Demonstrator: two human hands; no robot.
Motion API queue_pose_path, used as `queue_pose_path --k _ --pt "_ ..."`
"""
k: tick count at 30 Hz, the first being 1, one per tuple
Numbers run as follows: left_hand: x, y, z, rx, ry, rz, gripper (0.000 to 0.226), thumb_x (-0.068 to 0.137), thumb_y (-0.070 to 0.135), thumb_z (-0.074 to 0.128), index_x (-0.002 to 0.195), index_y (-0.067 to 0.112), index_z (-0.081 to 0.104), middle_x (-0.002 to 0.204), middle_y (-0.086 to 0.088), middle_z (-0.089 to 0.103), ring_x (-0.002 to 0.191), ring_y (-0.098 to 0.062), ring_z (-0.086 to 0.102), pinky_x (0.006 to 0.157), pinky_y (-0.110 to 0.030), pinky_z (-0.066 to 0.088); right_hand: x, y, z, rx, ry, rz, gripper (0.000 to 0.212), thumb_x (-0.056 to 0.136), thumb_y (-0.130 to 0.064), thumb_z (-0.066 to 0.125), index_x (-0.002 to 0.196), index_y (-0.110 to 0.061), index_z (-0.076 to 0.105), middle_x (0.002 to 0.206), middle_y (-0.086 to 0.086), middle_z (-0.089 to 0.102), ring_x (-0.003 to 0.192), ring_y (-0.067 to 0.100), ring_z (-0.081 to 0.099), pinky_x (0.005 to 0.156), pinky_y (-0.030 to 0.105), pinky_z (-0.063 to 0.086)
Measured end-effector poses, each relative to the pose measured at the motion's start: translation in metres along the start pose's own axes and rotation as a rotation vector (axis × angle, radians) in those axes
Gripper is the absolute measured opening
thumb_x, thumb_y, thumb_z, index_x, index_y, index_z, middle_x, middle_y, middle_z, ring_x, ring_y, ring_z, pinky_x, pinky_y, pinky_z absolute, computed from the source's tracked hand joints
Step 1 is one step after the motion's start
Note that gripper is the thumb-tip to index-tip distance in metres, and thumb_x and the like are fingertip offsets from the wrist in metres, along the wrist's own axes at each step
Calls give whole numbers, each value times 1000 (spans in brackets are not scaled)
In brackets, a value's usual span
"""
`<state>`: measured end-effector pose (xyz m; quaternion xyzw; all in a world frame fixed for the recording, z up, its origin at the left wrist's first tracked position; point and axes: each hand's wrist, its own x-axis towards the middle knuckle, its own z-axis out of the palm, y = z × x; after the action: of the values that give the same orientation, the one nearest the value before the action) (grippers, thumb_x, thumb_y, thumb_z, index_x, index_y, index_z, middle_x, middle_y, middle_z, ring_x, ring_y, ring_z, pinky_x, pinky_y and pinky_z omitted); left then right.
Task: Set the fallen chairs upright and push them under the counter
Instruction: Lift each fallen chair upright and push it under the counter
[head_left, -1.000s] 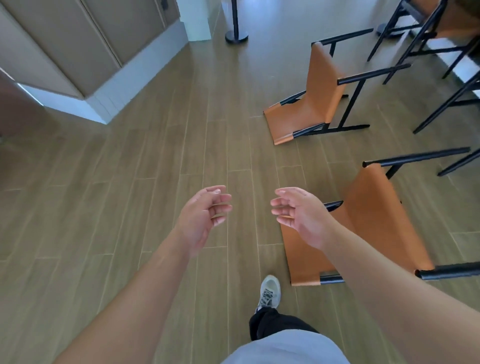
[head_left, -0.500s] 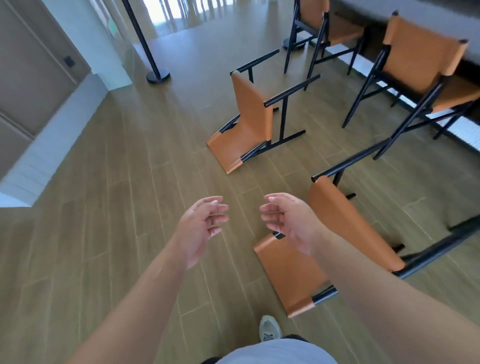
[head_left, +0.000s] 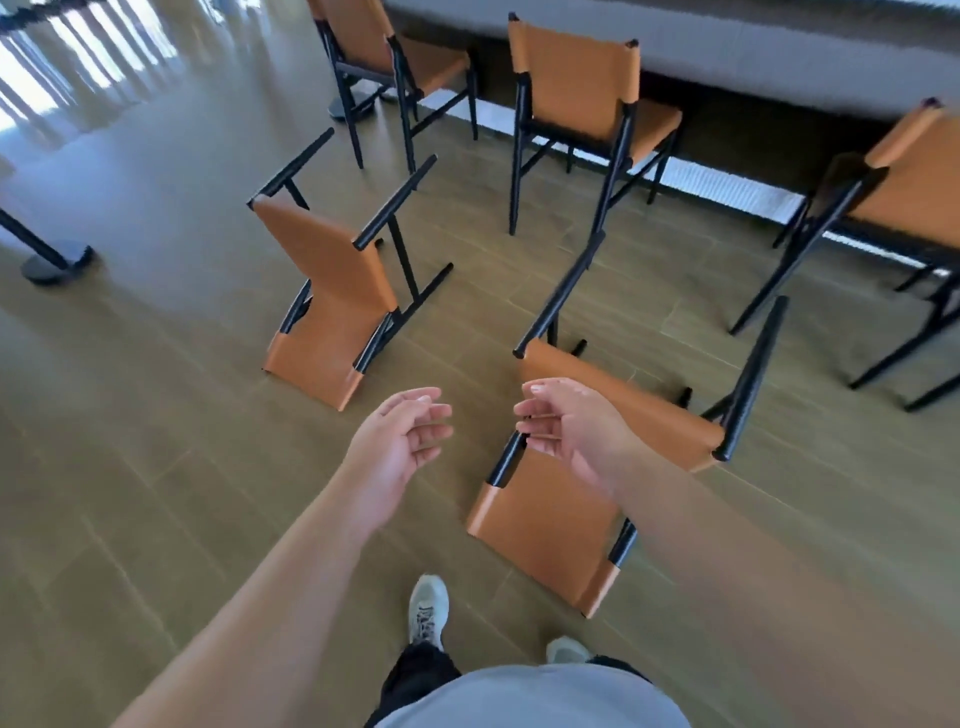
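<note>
Two orange chairs with black frames lie tipped on their backs on the wood floor, legs pointing toward the counter. The near fallen chair lies just in front of my feet on the right. The far fallen chair lies further off on the left. My left hand hovers above the floor with loosely bent fingers, holding nothing. My right hand hovers above the near chair with relaxed fingers and holds nothing. The grey counter runs along the top right.
Three upright orange chairs stand at the counter: one at the back left, one in the middle, one at the right edge. A black post with a round base stands at the left.
My view has turned right and up toward the counter, so both fallen chairs and the upright ones now show fully. My hands keep the same raised, empty pose.
</note>
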<state>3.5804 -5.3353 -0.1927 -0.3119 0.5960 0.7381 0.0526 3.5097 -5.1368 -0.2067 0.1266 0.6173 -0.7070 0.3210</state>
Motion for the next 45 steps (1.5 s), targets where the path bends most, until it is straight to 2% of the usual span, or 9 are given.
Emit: queue_pose_path --k 5,10,13,18,30,39,45 --pt "42 26 -22 51 -168 -42 23 101 21 50 116 18 67 106 -3 73 90 -17 69 80 -33 48 -2 7 31 82 157 -17 14 100 -21 53 106 -15 64 93 6 68 83 19 63 75 34 50" --pt "67 35 -33 122 -310 -93 24 99 23 54 118 18 66 107 -4 72 92 -17 69 83 -34 49 -10 14 54 133 326 -53 17 99 -22 52 109 -17 64 96 5 70 86 19 66 79 36 53" --pt "73 32 -28 136 -350 -123 24 98 23 56 118 17 67 108 -5 72 93 -18 69 85 -36 51 -22 26 55 129 395 -55 18 100 -25 52 110 -17 64 97 4 70 86 18 65 82 37 53" --pt "77 21 -2 181 -439 -168 26 97 23 58 120 14 66 105 -5 72 91 -19 69 90 -38 51 -34 46 36 236 502 -68 16 99 -23 55 109 -17 65 96 4 70 82 18 65 75 35 50" --pt "85 -36 61 321 -528 -207 23 100 23 52 117 17 66 104 -3 71 88 -16 69 86 -35 49 -44 75 -27 326 568 -24 14 97 -22 56 106 -16 66 97 6 69 85 21 64 81 37 51" --pt "109 -72 108 449 -575 -154 23 102 20 46 115 21 65 104 1 70 91 -14 68 85 -33 48 -10 86 -70 229 561 23 13 97 -23 56 104 -17 65 97 5 68 83 19 65 72 32 50" --pt "164 -162 119 580 -573 -130 20 101 24 47 112 26 64 108 4 70 91 -11 68 89 -33 48 53 150 -106 129 546 44 12 96 -23 56 101 -21 67 97 1 69 81 15 66 75 31 51"
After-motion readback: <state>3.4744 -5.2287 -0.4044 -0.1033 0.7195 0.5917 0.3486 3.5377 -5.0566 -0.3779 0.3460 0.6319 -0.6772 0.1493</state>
